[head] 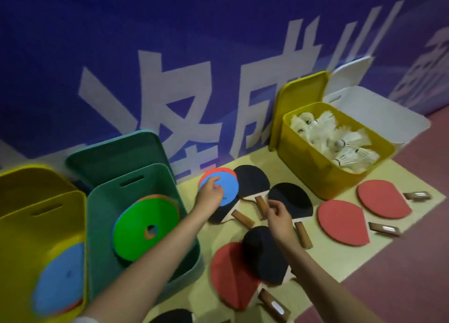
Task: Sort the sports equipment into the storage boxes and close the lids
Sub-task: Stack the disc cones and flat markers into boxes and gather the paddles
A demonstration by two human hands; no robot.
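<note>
1. Left hand [209, 194] pinches the blue disc [224, 189] stacked on a red one; the green box [143, 228] lies just to its left
2. Right hand [277, 212] hovers loosely curled, holding nothing, over the paddle handles [261, 207]

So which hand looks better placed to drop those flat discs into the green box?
The left hand: it already grips the blue disc, right beside the green box. The right hand hovers over the paddles, holding nothing.

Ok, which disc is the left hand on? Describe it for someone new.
Start at the green box left of the mat. Just right of it, the left hand rests on a small disc stack; it is the blue disc on top, over a red disc.
</note>
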